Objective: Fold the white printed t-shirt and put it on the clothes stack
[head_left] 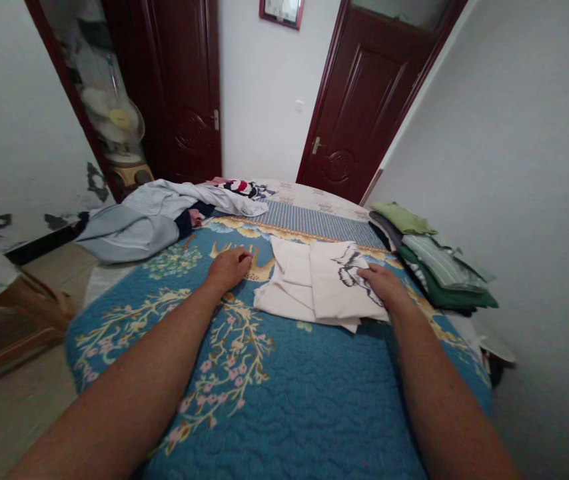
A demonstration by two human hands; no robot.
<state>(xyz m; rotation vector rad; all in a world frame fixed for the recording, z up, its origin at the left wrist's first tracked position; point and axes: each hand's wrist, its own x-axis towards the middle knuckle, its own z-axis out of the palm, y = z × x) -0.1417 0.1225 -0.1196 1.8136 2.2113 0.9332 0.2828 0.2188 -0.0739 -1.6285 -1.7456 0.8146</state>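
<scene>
A cream shirt with a black print (317,287) lies folded on the blue floral quilt (274,393) of the bed. My right hand (383,283) rests palm down on the shirt's right side, over the print. My left hand (228,267) lies on the quilt just left of the shirt, fingers curled, holding nothing. Both forearms stretch in from the bottom of the view.
A stack of folded clothes (434,267), green and striped, sits at the bed's right edge by the wall. A loose heap of grey and striped garments (164,217) lies at the far left. Two dark wooden doors (364,100) stand behind; a fan (114,123) and a wooden stool (9,320) are on the left.
</scene>
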